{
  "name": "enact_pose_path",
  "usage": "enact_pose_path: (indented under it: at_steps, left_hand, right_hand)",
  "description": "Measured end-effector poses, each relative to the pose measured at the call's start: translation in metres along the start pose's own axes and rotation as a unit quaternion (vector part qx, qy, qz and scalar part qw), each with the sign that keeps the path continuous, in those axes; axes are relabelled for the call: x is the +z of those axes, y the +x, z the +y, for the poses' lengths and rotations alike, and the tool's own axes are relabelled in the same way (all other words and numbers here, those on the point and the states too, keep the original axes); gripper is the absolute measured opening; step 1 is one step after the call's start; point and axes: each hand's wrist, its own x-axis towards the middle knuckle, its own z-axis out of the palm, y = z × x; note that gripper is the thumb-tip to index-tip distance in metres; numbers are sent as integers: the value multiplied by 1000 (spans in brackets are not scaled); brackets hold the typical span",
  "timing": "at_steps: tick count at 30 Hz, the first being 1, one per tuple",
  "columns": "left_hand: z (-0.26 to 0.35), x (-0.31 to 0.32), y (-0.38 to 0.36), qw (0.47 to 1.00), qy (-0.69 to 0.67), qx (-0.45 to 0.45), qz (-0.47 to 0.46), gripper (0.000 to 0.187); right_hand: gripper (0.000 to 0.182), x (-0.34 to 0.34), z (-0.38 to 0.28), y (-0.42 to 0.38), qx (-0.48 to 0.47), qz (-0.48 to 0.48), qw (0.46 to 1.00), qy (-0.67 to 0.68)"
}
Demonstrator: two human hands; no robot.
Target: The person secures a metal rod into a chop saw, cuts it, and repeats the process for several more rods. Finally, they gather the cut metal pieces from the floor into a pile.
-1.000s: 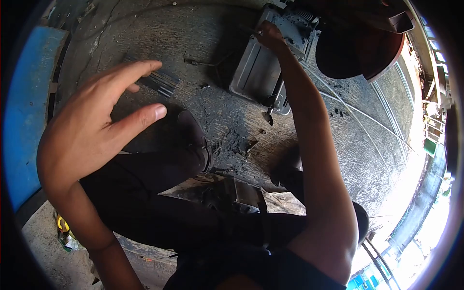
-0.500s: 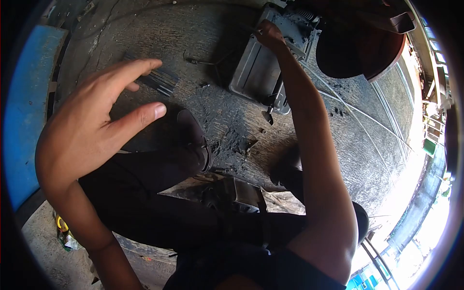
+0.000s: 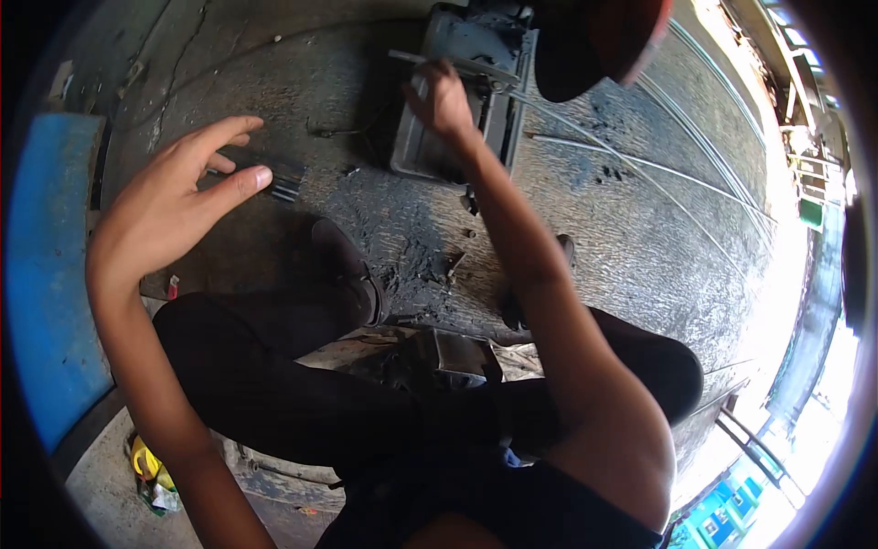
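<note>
While my left hand (image 3: 169, 206) hovers spread above the grimy floor (image 3: 585, 210), fingers apart and holding nothing, its fingertips sit just over a bundle of dark rods (image 3: 279, 174) lying on the left part of the floor. My right hand (image 3: 441, 101) reaches to the far side and is closed around a thin metal rod (image 3: 457, 66) that lies across the top of a grey metal box (image 3: 430, 137) standing far centre. Near that box, on its right, a dark round pan (image 3: 585, 46) rests at the far edge. Long thin wires (image 3: 658, 169) run across the floor on the right. My dark shoe (image 3: 347, 265) sits near the middle of the floor
</note>
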Motion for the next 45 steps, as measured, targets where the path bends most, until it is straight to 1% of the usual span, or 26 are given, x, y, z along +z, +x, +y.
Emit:
enact_pose_path:
  at_steps: [1, 2, 3, 4, 5, 6, 8, 9, 10, 12, 14, 16, 18, 19, 20, 23, 25, 26, 29, 32, 36, 39, 40, 42, 44, 45]
  left_hand:
    - [1, 1, 3, 1000, 2, -2, -13, 57]
    - [6, 1, 5, 1000, 5, 6, -12, 57]
    - [11, 2, 7, 1000, 2, -2, -19, 56]
    - [16, 2, 8, 1000, 1, -11, -27, 56]
    - [22, 3, 8, 1000, 8, -5, -26, 56]
    - [25, 4, 10, 1000, 13, 3, -22, 56]
    - [30, 8, 10, 1000, 19, 15, -9, 56]
    - [34, 9, 9, 999, 26, 20, -8, 56]
    - [37, 10, 8, 1000, 19, 17, -8, 58]
    - [41, 13, 6, 1000, 16, 16, -6, 62]
    - [41, 15, 4, 1000, -3, 7, -10, 61]
    - [35, 18, 6, 1000, 9, 10, -15, 61]
    - [31, 20, 8, 998, 53, 30, 4, 61]
    - [31, 21, 10, 998, 54, 11, 5, 60]
    - [32, 20, 13, 998, 61, 9, -1, 60]
    - [33, 18, 21, 999, 46, -22, -20, 59]
    - [30, 17, 26, 999, 33, -8, -26, 57]
    - [28, 17, 29, 999, 33, -9, -29, 57]
    - [22, 16, 31, 999, 9, -3, -36, 56]
    - [19, 13, 31, 998, 5, -8, -60, 54]
    - [16, 12, 30, 998, -4, -21, -65, 55]
    - [15, 12, 29, 997, -8, -19, -68, 55]
    - [15, 12, 29, 997, -10, -20, -69, 55]
    - [17, 12, 28, 997, -10, -21, -69, 55]
    - [18, 12, 27, 997, -11, -23, -69, 55]
    - [18, 12, 27, 997, -11, -23, -69, 55]
  right_hand:
    - [22, -20, -22, -16, 44, 3, 997, 61]
    - [23, -47, -40, -34, 88, -27, 994, 66]
    - [26, -65, -51, -57, 230, -7, 968, 100]
    - [28, -76, -45, -85, 324, 32, 934, 147]
    - [21, -81, -31, -113, 413, 103, 891, 156]
    - [21, -83, -6, -147, 445, 173, 861, 174]
    - [17, -88, 36, -192, 542, 300, 745, 247]
    - [12, -100, 53, -198, 580, 331, 646, 369]
    - [13, -111, 72, -202, 574, 349, 561, 485]
    - [13, -121, 130, -213, 562, 352, 522, 536]
    - [18, -131, 204, -231, 495, 317, 495, 639]
    - [29, -145, 231, -205, 561, 386, 483, 551]
    - [50, -161, 233, -176, 574, 374, 484, 545]
    - [65, -160, 240, -166, 562, 372, 482, 559]
    - [66, -157, 246, -157, 559, 358, 498, 558]
    - [64, -141, 238, -124, 572, 346, 514, 537]
    - [48, -127, 243, -112, 599, 341, 525, 499]
    - [48, -123, 246, -110, 601, 340, 524, 498]
    - [26, -115, 246, -105, 600, 335, 549, 476]
    - [33, -115, 237, -107, 557, 370, 548, 503]
    - [26, -113, 237, -110, 551, 357, 553, 513]
    - [34, -105, 252, -119, 509, 362, 572, 531]
    - [33, -95, 276, -134, 487, 304, 660, 484]
    - [32, -97, 266, -129, 458, 242, 739, 431]
    - [33, -105, 244, -115, 503, 370, 567, 537]
    - [33, -97, 261, -126, 504, 369, 567, 537]
